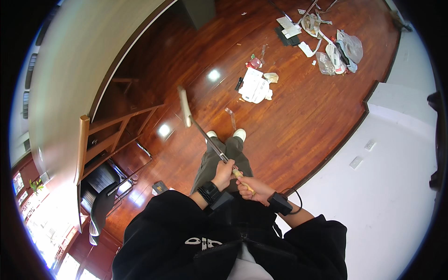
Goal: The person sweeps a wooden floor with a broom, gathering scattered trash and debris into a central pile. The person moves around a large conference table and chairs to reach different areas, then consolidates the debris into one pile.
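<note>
Both my hands are closed on a long-handled tool [209, 139] with a thin dark shaft and a pale, bar-shaped head [185, 107]; its exact kind does not show. My left hand [223, 175] wraps the shaft farther up. Lower down, my right hand [253, 188] grips the yellowish handle end close to my waist. The tool slants forward and to the left past my shoes, with its head over the brown wooden floor [289, 121]. Whether the head touches the floor is not clear.
Ahead lie white papers [255, 86] and a red wrapper [254, 62]. Plastic bags [350, 46] and more litter spread at the far right. A clear strip [230, 117] lies near my shoes. A black chair [100, 191] stands left; a white wall [373, 172] rises right.
</note>
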`<state>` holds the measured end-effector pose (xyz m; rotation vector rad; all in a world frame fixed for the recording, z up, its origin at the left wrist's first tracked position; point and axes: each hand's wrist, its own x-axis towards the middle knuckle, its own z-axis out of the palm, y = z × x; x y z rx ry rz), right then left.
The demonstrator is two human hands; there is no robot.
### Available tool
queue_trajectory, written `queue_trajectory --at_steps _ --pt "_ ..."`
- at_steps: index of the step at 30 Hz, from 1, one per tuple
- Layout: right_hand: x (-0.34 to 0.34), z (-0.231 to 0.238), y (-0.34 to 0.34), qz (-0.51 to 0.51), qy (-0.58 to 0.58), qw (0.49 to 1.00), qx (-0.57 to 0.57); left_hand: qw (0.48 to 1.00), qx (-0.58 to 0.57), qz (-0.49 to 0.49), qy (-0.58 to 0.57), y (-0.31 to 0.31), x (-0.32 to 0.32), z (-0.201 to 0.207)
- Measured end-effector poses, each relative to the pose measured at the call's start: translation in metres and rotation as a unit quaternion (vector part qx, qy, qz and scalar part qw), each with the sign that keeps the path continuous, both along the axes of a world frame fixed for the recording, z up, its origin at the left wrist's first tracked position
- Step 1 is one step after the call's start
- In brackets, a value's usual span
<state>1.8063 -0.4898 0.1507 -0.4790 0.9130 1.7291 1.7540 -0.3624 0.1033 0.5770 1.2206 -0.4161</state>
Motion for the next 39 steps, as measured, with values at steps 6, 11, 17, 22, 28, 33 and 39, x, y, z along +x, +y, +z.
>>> queue_trajectory --at_steps 6,11,17,22,28,33,39 --pt "-0.005 0.008 0.007 -0.061 0.036 0.997 -0.036 0.987 -0.162 -0.011 0.008 0.002 -0.021 -0.022" --pt "-0.008 0.039 0.004 -0.082 -0.005 0.992 -0.096 0.982 -0.180 -0.055 -0.008 -0.009 -0.016 -0.024" --pt "0.024 0.054 0.020 -0.050 -0.123 0.986 -0.097 0.973 -0.205 -0.003 -0.104 -0.006 0.037 -0.009" --pt "0.048 0.054 0.033 0.051 -0.151 0.987 0.023 0.985 -0.157 0.052 -0.058 0.025 0.053 0.017" --pt "0.099 -0.023 0.018 -0.008 -0.253 0.967 -0.016 0.996 -0.076 0.051 -0.024 0.109 0.031 0.059" --pt "0.172 -0.198 0.028 -0.121 -0.219 0.928 -0.277 0.991 0.031 -0.025 0.129 0.121 0.017 0.072" --pt "0.193 -0.383 0.090 -0.119 -0.290 0.895 -0.317 0.991 0.022 0.003 0.130 0.135 0.030 0.135"
